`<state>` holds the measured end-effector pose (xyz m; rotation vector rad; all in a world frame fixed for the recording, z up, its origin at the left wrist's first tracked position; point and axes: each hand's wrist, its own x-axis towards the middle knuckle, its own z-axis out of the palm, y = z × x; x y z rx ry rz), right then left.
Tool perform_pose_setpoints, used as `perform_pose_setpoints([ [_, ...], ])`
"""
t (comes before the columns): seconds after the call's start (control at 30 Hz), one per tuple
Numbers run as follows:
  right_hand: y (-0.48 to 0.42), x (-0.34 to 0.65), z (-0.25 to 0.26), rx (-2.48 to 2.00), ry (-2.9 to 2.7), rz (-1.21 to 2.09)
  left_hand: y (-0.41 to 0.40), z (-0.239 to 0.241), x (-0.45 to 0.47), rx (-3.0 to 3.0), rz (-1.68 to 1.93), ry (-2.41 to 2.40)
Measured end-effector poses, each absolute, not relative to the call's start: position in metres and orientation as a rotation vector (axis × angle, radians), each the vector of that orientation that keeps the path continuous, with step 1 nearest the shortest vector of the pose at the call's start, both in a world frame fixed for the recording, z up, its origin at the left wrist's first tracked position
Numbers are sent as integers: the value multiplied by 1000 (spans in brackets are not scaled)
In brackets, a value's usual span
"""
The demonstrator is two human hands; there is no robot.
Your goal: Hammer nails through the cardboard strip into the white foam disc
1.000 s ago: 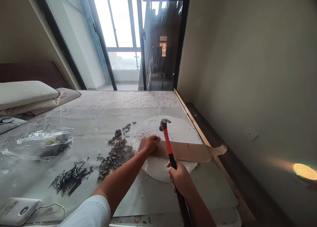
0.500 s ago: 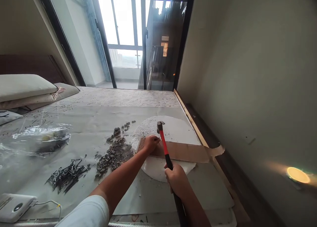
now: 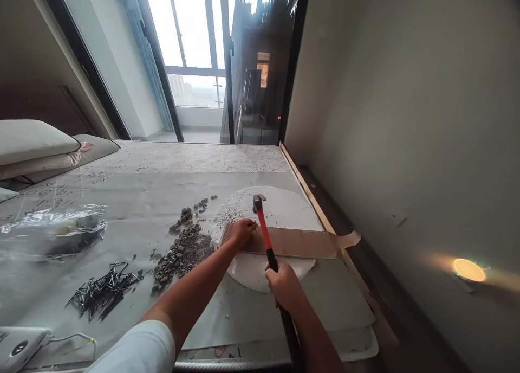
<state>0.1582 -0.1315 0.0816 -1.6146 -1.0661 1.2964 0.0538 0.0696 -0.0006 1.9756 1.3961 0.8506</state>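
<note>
My right hand (image 3: 283, 287) is wrapped round the black grip of a claw hammer (image 3: 265, 229) with a red shaft. Its steel head is raised just beyond my left hand (image 3: 242, 233). The fingertips of that hand pinch a thin nail, mostly hidden, over a flat brown board (image 3: 292, 242). Rows of small dark holes mark the board's left end, and a loose brown flap curls at its right end. Beneath the board lies a round white foam disc (image 3: 280, 202), its left side pitted. Loose nails (image 3: 103, 291) lie heaped at the left.
Grey rubble (image 3: 182, 251) is scattered between the nails and the disc. A clear plastic bag (image 3: 60, 229) and a white power bank with a cable (image 3: 22, 346) lie at the left. A wooden edge strip (image 3: 306, 188) runs along the right side, near the wall.
The view has shifted slightly, so everything sits a little further left. Both hands keep their grips, and the hammer head stays raised near the left hand.
</note>
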Motion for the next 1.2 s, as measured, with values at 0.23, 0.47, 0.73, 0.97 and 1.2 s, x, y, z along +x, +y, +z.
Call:
perform_pose_setpoints([
  [0.23,-131,157,79,-1524,-1057,1223,70,0,54,2010,822,1391],
  [0.47,-132,156,79,-1570,-1017,1249,66,3,54,2005,825,1401],
  [0.73,-132,152,76,-1608,-1082,1275,65,5,55,2006,826,1421],
  [0.97,-133,150,77,-1578,-1032,1337,63,8,53,1961,822,1394],
  [1.2,-136,150,80,-1531,-1016,1251,64,7,53,1956,800,1386],
])
